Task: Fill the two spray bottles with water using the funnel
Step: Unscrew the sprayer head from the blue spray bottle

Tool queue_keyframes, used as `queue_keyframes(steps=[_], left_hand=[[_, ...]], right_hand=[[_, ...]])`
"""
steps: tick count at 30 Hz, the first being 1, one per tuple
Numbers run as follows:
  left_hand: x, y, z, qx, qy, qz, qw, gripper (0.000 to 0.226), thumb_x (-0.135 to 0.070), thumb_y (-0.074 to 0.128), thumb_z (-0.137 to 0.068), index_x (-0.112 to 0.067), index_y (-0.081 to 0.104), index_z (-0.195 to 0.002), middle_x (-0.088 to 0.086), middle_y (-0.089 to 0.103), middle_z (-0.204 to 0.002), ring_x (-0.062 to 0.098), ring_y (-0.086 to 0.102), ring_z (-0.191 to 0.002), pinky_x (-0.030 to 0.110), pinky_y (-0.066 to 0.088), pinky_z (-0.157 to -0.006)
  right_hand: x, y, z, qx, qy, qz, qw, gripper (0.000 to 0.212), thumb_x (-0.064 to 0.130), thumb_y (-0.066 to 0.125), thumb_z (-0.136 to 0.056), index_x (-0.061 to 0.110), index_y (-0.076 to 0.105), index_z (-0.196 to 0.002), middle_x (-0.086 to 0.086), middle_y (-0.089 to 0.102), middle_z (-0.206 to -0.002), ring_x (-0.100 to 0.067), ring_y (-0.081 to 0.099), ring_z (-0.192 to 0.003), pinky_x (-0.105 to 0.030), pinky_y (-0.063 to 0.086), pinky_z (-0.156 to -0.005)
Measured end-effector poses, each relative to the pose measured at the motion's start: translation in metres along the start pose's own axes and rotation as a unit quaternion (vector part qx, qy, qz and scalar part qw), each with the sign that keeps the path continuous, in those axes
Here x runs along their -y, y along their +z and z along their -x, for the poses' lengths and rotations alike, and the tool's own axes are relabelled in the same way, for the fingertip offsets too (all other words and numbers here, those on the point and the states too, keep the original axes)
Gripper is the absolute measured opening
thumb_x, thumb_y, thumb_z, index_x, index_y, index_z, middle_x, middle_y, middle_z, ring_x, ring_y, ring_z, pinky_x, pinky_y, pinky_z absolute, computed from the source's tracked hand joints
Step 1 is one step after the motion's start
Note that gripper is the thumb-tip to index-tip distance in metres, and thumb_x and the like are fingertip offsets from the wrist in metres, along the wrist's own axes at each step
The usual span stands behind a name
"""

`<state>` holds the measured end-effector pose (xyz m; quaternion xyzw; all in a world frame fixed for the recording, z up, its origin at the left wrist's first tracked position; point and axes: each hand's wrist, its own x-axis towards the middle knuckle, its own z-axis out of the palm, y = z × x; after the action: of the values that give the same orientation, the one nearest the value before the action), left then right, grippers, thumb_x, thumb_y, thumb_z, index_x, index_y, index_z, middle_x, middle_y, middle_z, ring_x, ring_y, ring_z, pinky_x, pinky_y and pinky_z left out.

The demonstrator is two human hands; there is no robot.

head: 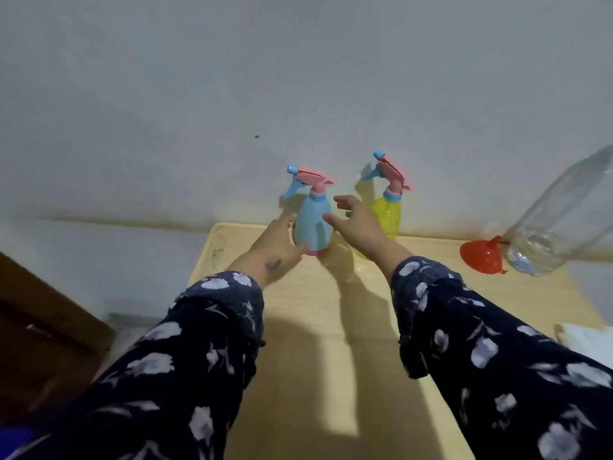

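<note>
I see the pear-shaped blue spray bottle (pixel 313 224) at the pale wooden table's (pixel 331 327) far edge, against a grey wall (pixel 298 78). Left hand (pixel 277 245) and right hand (pixel 356 224) flank it, fingers spread. Beside: translucent yellow spray bottle (pixel 388 215), red plastic funnel (pixel 481 255), clear ribbed water bottle (pixel 560 217).

Pale wooden desk (pixel 331 327) bare across near and middle surface, wide passage there. Far edge crowded against grey wall (pixel 298 78): light-blue plastic spray bottle with pink trigger head (pixel 313 224), yellow translucent spray bottle (pixel 389 215) just beside it, narrow gap between. Right: red plastic funnel (pixel 481 255) mouth-down, touching clear plastic water bottle (pixel 560 214). White paper (pixel 583 340) at right desk edge.
</note>
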<state>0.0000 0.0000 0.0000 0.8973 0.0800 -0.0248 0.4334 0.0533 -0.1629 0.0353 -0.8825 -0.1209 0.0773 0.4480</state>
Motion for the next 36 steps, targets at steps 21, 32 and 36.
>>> queue_keyframes(steps=[21,32,36], left_hand=[[-0.010,0.039,0.014,-0.107,-0.019,0.066,0.992,0.091,-0.041,0.083,-0.061,-0.044,0.030,-0.136,-0.011,0.061,-0.106,0.011,0.061,-0.094,0.031,0.053,-0.077],[-0.010,0.017,0.096,-0.064,-0.020,0.094,0.993,0.066,-0.055,0.077,-0.058,-0.052,0.042,-0.114,-0.017,0.065,-0.098,0.009,0.065,-0.087,0.040,0.059,-0.072],[-0.008,0.014,0.124,-0.060,-0.015,0.088,0.994,0.069,-0.057,0.075,-0.055,-0.050,0.043,-0.116,-0.018,0.064,-0.098,0.011,0.065,-0.088,0.042,0.057,-0.075]], right_hand=[[0.019,0.038,-0.025,-0.145,-0.008,-0.246,0.958,0.027,0.035,0.077,-0.077,0.021,0.055,-0.085,0.007,0.061,-0.076,-0.007,0.057,-0.068,-0.023,0.045,-0.065],[0.047,0.036,0.057,-0.122,0.053,-0.249,0.959,0.045,0.045,0.075,-0.075,0.013,0.052,-0.097,-0.001,0.064,-0.085,-0.012,0.060,-0.073,-0.025,0.046,-0.064],[0.053,0.034,0.090,-0.100,0.040,-0.290,0.951,0.029,0.041,0.071,-0.081,0.016,0.056,-0.087,-0.009,0.073,-0.094,-0.013,0.061,-0.070,-0.026,0.048,-0.066]])
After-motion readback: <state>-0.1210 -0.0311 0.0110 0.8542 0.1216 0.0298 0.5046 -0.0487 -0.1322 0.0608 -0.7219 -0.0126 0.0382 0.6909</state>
